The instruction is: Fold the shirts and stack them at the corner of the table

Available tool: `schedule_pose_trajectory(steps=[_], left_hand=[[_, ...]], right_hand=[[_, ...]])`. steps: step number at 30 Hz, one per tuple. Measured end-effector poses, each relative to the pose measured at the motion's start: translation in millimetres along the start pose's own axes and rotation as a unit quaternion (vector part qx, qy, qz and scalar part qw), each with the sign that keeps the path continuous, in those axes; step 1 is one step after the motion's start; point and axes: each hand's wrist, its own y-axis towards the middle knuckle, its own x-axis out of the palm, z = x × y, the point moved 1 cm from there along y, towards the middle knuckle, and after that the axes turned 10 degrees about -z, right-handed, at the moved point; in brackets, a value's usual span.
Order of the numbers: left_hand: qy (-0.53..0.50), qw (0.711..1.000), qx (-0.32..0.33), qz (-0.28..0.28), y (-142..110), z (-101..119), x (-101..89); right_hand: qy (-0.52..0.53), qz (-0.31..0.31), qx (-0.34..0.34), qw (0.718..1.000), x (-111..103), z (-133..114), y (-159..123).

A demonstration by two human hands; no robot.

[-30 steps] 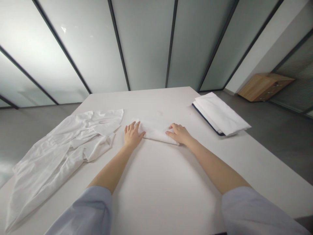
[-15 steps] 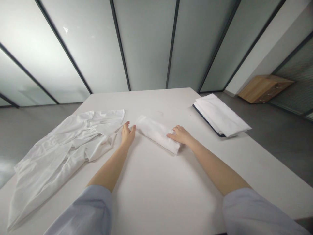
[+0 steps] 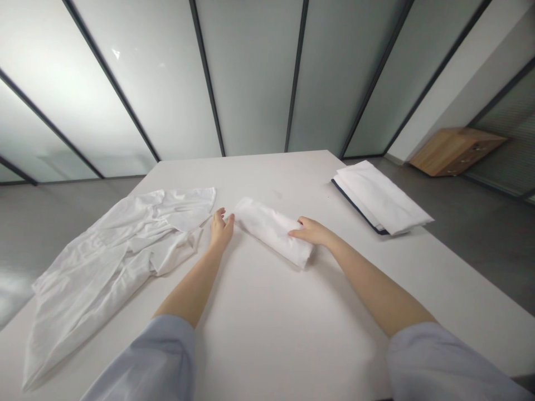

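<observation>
A folded white cloth point(image 3: 271, 229) lies in a thick strip on the table, slanting from far left to near right. My right hand point(image 3: 310, 230) grips its right end, thumb on the near side; the fingers underneath are partly hidden. Close to the strip's left end, my left hand point(image 3: 222, 227) is open with thumb and fingers apart, holding nothing. Left of that hand a crumpled white garment or sheet point(image 3: 121, 262) lies spread out, its kind not clear.
On the right side of the white table point(image 3: 288, 328) rests a stack of folded white cloth point(image 3: 380, 195) with a dark navy layer beneath. A wooden cabinet point(image 3: 457, 151) stands on the floor beyond. Frosted glass panels point(image 3: 254, 72) rise behind the table.
The right end of the folded cloth has come slightly nearer and looks a little raised in my right hand, whose grip has tightened. My left hand has barely moved.
</observation>
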Motion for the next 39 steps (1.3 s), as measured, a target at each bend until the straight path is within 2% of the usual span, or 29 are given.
schedule_pose_trajectory(steps=[7, 14, 18, 20, 22, 26, 28, 31, 34, 36, 39], left_hand=[[0.000, 1.000, 0.004, -0.008, -0.9, 3.2, -1.9], [0.002, 1.000, 0.003, -0.008, -1.4, 6.4, -1.8], [0.023, 1.000, -0.003, -0.012, -2.9, 12.2, -5.4], [0.055, 0.997, -0.007, -0.045, -5.4, 18.3, -7.1], [0.099, 0.989, -0.001, -0.107, -10.6, 27.5, -6.0], [0.147, 0.963, 0.073, -0.213, -27.8, 51.8, 8.5], [0.100, 0.963, 0.072, -0.241, -35.7, 61.0, 18.6], [-0.050, 0.962, -0.003, -0.267, -41.2, 65.3, 29.9], [-0.206, 0.934, -0.068, -0.283, -41.0, 62.6, 33.4], [-0.270, 0.914, -0.076, -0.291, -40.6, 61.0, 32.9], [-0.302, 0.898, -0.051, -0.316, -42.6, 61.4, 32.0]], right_hand=[[0.052, -0.043, -0.023, 0.997, -8.6, 8.2, -1.8], [0.142, -0.045, -0.054, 0.987, -1.5, 17.9, 4.9], [0.211, -0.052, -0.041, 0.975, 2.0, 18.2, 3.6], [0.256, -0.047, -0.017, 0.965, 3.2, 16.0, 2.3], [0.326, -0.033, 0.003, 0.945, 5.1, 11.7, 1.4], [0.491, -0.046, 0.006, 0.870, 13.8, -2.1, 0.7], [0.536, -0.077, -0.010, 0.841, 19.1, -9.4, -0.2], [0.564, -0.112, -0.042, 0.817, 25.9, -17.4, -2.1], [0.583, -0.140, -0.068, 0.797, 31.9, -21.8, -3.0], [0.596, -0.143, -0.078, 0.787, 35.5, -23.3, -2.1], [0.612, -0.139, -0.061, 0.776, 39.2, -23.9, 1.3]])
